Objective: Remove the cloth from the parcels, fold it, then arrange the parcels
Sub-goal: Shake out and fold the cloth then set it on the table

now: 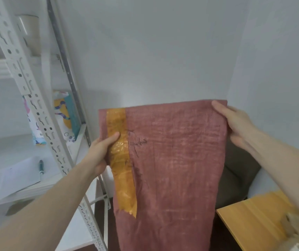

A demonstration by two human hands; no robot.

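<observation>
White shelf rack (42, 122) held a patterned box (67, 116), paper (18, 174) and a pen (41, 166). Cloth (172, 160), reddish with a yellow band, hung in the air between both hands: left hand (99, 153) pinched its left edge, right hand (235, 124) gripped its top right corner. Wooden counter (250, 220) sat lower right, its near corner behind the right forearm.

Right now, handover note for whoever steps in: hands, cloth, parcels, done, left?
Left hand grips the cloth at its left edge, thumb on the orange band.
Right hand holds the top right corner.
Cloth hangs in the air in front of the wall, off the parcels.
Parcels: only a part at the lower right, blurred.
Done: cloth removed. Left: finish folding, arrange parcels.
</observation>
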